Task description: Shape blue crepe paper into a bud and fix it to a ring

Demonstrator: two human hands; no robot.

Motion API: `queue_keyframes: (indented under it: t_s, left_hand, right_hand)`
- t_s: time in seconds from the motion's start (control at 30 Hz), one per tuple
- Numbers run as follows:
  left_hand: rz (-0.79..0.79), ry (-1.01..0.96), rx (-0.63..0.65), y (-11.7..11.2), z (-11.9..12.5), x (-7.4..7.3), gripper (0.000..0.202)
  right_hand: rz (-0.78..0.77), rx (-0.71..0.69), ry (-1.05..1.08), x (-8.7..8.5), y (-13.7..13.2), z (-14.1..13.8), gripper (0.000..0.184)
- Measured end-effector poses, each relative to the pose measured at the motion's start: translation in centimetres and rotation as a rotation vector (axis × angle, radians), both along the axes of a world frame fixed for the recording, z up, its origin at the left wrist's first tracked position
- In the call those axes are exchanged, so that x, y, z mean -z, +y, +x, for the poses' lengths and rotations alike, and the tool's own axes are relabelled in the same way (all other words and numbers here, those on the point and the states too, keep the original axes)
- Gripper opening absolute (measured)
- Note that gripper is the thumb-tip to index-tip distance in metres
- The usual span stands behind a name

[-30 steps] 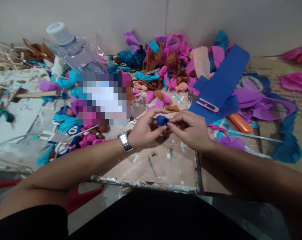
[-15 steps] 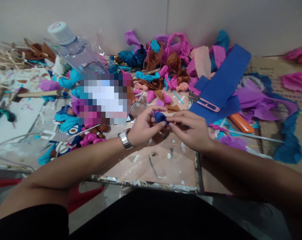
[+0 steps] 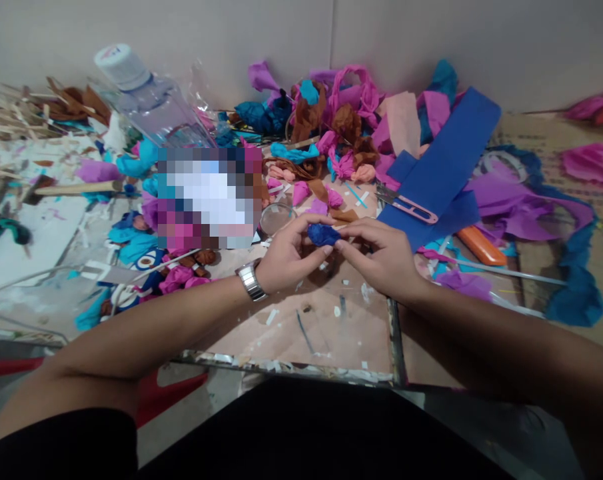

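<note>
A small crumpled piece of dark blue crepe paper [image 3: 322,234] is held between both hands above the table. My left hand [image 3: 292,252], with a metal watch on the wrist, is closed on its left side between thumb and fingers. From the other side my right hand [image 3: 384,257] pinches the paper's right end with thumb and fingertips. Just behind my right hand lie flat strips of blue crepe paper [image 3: 444,163], with a pink-handled cutter [image 3: 414,205] resting on them. A clear round lid or ring [image 3: 276,219] lies beyond my left hand.
Crumpled pink, brown and blue paper [image 3: 348,143] heaps along the wall. A clear bottle with a white cap [image 3: 122,67] stands at back left. Green-handled pliers [image 3: 6,233] and a hammer [image 3: 76,188] lie left; an orange handle [image 3: 481,247] lies right. The table's front edge [image 3: 291,371] is near my body.
My right fingers have shifted slightly along the blue paper, and more of it shows between the hands. My left hand has barely moved.
</note>
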State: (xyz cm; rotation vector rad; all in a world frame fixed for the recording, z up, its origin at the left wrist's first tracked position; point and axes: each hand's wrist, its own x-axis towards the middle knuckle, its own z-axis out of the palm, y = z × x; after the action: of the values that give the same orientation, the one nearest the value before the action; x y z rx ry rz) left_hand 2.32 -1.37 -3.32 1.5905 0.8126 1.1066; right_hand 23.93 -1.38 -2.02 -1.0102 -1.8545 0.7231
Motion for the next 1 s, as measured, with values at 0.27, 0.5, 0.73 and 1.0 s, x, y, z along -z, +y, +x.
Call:
queue_keyframes:
  t_s: [0.27,0.5,0.73,1.0]
  left_hand:
    - [0.055,0.06,-0.068,0.04,-0.05,0.26,0.041]
    - [0.048,0.063,-0.046,0.02,-0.15,0.1,0.038]
    - [0.095,0.12,-0.05,0.02,-0.49,0.06,0.038]
    - [0.14,0.139,-0.029,0.28,-0.48,-0.64,0.03]
  right_hand:
    - [-0.156,-0.018,-0.033,-0.27,-0.13,0.02,0.013]
    - [-0.282,-0.1,0.027,-0.24,-0.14,-0.09,0.017]
    - [-0.134,-0.027,-0.03,-0.15,-0.36,-0.26,0.009]
    - [0.064,0.018,-0.04,-0.32,-0.7,-0.45,0.005]
